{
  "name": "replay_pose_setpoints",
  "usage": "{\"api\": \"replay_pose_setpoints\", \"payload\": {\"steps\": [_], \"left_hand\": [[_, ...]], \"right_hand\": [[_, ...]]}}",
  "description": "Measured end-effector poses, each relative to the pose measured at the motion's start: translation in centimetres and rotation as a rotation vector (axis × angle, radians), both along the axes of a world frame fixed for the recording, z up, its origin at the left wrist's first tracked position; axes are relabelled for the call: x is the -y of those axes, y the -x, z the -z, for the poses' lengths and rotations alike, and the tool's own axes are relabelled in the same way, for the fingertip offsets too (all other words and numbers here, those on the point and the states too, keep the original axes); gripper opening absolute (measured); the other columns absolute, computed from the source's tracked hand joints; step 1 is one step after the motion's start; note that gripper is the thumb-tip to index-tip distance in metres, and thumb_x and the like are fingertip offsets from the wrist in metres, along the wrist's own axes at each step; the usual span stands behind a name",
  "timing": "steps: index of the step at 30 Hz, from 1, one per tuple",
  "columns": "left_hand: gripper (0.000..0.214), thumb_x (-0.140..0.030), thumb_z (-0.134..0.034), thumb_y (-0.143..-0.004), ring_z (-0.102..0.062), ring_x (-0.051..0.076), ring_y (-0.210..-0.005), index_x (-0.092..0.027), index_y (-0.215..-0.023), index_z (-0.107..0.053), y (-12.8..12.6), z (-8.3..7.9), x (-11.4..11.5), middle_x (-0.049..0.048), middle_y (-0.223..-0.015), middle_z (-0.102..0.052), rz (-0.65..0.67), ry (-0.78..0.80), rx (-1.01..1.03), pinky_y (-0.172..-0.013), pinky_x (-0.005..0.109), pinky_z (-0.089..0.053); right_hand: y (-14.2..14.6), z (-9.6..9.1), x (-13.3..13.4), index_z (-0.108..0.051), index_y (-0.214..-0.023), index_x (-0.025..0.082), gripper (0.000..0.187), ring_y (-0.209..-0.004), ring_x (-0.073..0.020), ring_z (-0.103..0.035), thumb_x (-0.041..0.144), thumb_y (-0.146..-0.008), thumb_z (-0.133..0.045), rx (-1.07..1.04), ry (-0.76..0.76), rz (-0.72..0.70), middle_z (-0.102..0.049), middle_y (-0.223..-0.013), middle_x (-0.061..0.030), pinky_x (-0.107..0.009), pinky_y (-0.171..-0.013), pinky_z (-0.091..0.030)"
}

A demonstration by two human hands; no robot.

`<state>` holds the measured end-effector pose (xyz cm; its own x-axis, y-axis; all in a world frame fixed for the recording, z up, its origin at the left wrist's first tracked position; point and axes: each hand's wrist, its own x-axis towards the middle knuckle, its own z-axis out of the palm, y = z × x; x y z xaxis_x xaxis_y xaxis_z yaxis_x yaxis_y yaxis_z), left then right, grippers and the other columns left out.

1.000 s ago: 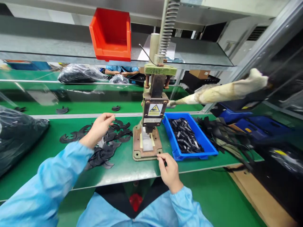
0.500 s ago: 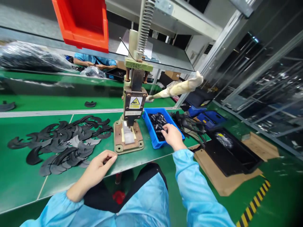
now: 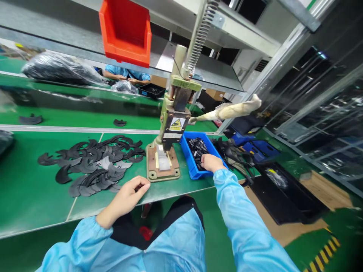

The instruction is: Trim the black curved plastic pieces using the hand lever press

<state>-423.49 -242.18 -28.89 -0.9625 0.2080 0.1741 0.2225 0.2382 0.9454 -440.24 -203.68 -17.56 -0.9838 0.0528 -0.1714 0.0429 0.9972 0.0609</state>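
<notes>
My left hand (image 3: 129, 196) rests at the near edge of the green table (image 3: 34, 196), its fingers curled round a small dark piece I cannot make out. Just beyond it lies a spread of flat black curved parts (image 3: 93, 164). My right hand (image 3: 210, 163) reaches into the blue tray (image 3: 189, 160) of small black parts (image 3: 199, 148), fingers bent down among them. Between the two hands stands a hand press (image 3: 170, 132) on a rusty base plate (image 3: 163, 168), with a cloth-wrapped lever (image 3: 229, 110) pointing right.
A red bin (image 3: 126, 32) hangs from the steel shelf above. Black cables (image 3: 235, 155) lie right of the tray. Blue crates (image 3: 255, 149) and a black tray (image 3: 286, 189) sit on the floor at right. Another person's hands (image 3: 124, 78) work beyond the far belt.
My left hand came from the black parts to the table's near edge. My right hand left the press base and went into the blue tray. The view has swung right.
</notes>
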Motion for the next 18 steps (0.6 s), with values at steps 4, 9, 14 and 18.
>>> {"api": "replay_pose_setpoints", "payload": {"steps": [4, 9, 14, 18], "left_hand": [[0.03, -0.047, -0.058, -0.107, -0.066, 0.018, -0.093, -0.022, -0.098, -0.072, 0.1, -0.6, 0.0, 0.0046, -0.102, -0.072, -0.013, -0.013, -0.009, -0.086, 0.032, -0.05], [0.027, -0.046, -0.062, -0.105, -0.065, 0.018, -0.093, -0.021, -0.1, -0.072, 0.2, -0.1, -0.1, 0.0054, -0.102, -0.072, -0.055, -0.089, -0.01, -0.085, 0.032, -0.052], [0.028, -0.04, -0.07, -0.102, -0.068, 0.017, -0.09, -0.024, -0.125, -0.068, -1.8, -0.8, -1.0, 0.0064, -0.111, -0.073, -0.118, -0.158, -0.046, -0.084, 0.032, -0.057], [0.034, -0.033, -0.072, -0.1, -0.07, 0.018, -0.089, -0.026, -0.133, -0.067, -3.6, -2.4, -1.7, 0.0085, -0.116, -0.07, -0.088, -0.107, -0.216, -0.084, 0.035, -0.06]], "right_hand": [[-0.8, -1.2, 0.3, -0.067, -0.098, 0.019, 0.015, -0.085, -0.0191, -0.069, 0.032, -0.093, -0.073, -0.225, 0.181, -0.011, -0.073, -0.089, -0.0054, -0.038, -0.085, -0.058], [-6.4, -0.7, 4.4, -0.064, -0.108, 0.022, 0.018, -0.09, -0.0188, -0.071, 0.037, -0.101, -0.058, -0.478, 0.54, -0.24, -0.075, -0.101, -0.0072, -0.034, -0.087, -0.06], [-13.9, 3.1, 11.5, -0.063, -0.13, 0.027, 0.029, -0.099, -0.0188, -0.074, 0.031, -0.101, -0.065, -0.487, 0.856, -0.566, -0.076, -0.111, -0.0049, -0.036, -0.093, -0.063], [-16.7, 5.1, 14.3, -0.053, -0.146, 0.031, 0.05, -0.102, -0.0202, -0.074, 0.018, -0.1, -0.066, -0.503, 0.986, -0.759, -0.076, -0.112, -0.0049, -0.039, -0.093, -0.065]]}}
